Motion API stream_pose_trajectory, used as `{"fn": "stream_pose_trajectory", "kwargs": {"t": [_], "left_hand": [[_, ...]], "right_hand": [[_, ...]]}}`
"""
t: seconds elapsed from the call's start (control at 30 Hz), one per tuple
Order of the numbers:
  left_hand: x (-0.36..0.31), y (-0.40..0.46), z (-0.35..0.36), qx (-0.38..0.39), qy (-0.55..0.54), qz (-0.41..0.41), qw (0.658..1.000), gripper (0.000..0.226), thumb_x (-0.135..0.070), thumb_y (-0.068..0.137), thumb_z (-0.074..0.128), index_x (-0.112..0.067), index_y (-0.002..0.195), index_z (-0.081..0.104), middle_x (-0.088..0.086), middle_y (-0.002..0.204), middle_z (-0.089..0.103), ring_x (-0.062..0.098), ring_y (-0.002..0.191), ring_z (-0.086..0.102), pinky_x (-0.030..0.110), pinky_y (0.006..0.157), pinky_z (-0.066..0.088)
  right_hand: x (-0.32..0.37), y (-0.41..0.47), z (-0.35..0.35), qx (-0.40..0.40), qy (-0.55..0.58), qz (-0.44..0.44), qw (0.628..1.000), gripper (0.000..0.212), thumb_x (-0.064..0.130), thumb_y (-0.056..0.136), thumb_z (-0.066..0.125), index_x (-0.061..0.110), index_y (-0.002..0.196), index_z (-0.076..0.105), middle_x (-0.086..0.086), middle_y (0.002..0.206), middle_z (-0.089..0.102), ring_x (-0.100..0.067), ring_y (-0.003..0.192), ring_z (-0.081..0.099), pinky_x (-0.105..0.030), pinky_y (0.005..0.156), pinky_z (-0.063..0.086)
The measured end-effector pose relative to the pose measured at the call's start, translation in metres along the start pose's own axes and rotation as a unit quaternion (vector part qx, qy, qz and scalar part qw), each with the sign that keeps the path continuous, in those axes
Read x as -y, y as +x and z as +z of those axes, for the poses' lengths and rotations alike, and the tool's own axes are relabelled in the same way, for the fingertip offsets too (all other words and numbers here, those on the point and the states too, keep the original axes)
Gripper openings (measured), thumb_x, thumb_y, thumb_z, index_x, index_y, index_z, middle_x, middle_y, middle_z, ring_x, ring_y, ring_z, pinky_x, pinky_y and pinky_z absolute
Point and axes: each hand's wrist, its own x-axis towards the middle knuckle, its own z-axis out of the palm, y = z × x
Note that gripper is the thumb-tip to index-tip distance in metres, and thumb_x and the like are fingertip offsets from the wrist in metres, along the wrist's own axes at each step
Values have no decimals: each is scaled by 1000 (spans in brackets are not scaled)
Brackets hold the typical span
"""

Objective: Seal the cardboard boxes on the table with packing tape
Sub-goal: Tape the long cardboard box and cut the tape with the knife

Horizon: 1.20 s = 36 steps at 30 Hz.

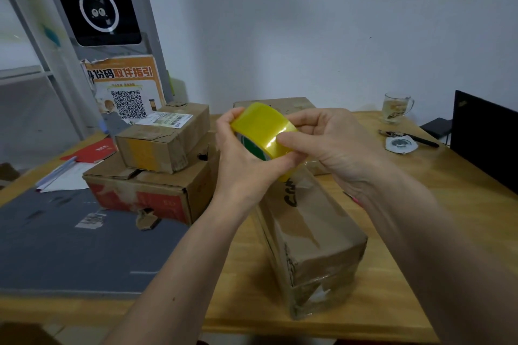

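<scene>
Left hand (238,159) cradles the yellow packing tape roll (263,131), right hand (322,143) pinching its rim, probably hunting the end. Long cardboard box (311,232) sits right below both hands, running lengthwise away on the surface (420,190).

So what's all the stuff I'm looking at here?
tape roll: 1, yellow, held above the long box
long box: 1, brown, centre of table, nearest
stacked boxes: 2, brown, small on large, left
far box: 1, brown, behind the hands
glass mug: 1, clear, far right
pen: 1, black, right
laptop: 1, black, right edge
QR poster: 1, orange, left rear
table: 1, wooden
left hand: grips roll
right hand: pinches roll
</scene>
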Motion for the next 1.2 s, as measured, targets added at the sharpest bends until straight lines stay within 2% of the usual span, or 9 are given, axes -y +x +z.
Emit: {"fn": "stream_pose_trajectory", "kwargs": {"t": [0.07, 0.2, 0.43, 0.63, 0.9, 1.03, 1.1, 1.2], "left_hand": [[-3, 0, 0, 3, 11, 10, 1000, 104, -51, 42, 88, -39, 129, 32, 4, 136, 44, 20, 126, 49, 45, 100, 51], [-3, 1, -3, 10, 9, 1, 1000, 106, -44, 44, 91, -37, 131, 32, 4, 137, 44, 19, 127, 48, 45, 102, 49], [-6, 1, -2, 16, 14, 4, 1000, 103, -50, 43, 88, -40, 128, 32, 4, 135, 45, 22, 125, 50, 47, 99, 51], [-6, 3, -3, 26, -10, 4, 1000, 94, -48, 40, 90, -48, 116, 36, 6, 134, 48, 22, 123, 53, 49, 98, 52], [-1, 4, -6, 49, -17, -11, 999, 102, -45, 39, 93, -41, 125, 37, 3, 133, 51, 17, 121, 55, 47, 97, 53], [-2, 5, -7, 52, -40, -12, 998, 96, -44, 39, 93, -46, 119, 40, -5, 125, 56, 2, 110, 59, 35, 90, 56], [-3, 5, -7, 61, -38, -10, 997, 94, -43, 40, 92, -48, 118, 40, -4, 124, 57, 4, 109, 60, 30, 84, 57], [-3, 3, -7, 66, -34, 6, 997, 93, -42, 42, 91, -45, 119, 40, -3, 122, 57, 2, 105, 61, 25, 81, 56]], "right_hand": [[1, 0, 1, -8, 13, 4, 1000, 15, -4, 81, 67, 5, 91, 72, -10, 80, 75, -16, 72, 69, -26, 67, 56], [2, -1, -1, 17, 22, -1, 1000, 26, -10, 83, 58, 11, 89, 73, -9, 80, 75, -15, 74, 69, -25, 68, 56], [0, -4, 2, -12, 19, -39, 999, 23, -8, 81, 63, 13, 85, 71, -2, 72, 74, -10, 66, 69, -20, 58, 55], [2, -6, 3, -25, -16, -53, 998, 22, -9, 81, 62, 8, 91, 72, -10, 80, 74, -16, 70, 70, -27, 62, 58], [1, -8, -2, -4, -34, -63, 997, 28, -10, 79, 59, 11, 89, 73, -5, 80, 75, -9, 71, 71, -21, 62, 58], [-3, -7, -5, 14, 21, -50, 998, 22, -5, 82, 65, 11, 95, 73, -6, 86, 76, -14, 80, 72, -23, 69, 58], [-6, -6, -4, 8, 40, -45, 998, 24, 9, 70, 78, 10, 93, 73, -9, 86, 76, -18, 79, 72, -26, 68, 59], [-10, -3, -3, -8, 74, -30, 997, 35, 18, 58, 79, 6, 90, 71, -12, 83, 75, -19, 73, 72, -26, 63, 59]]}}
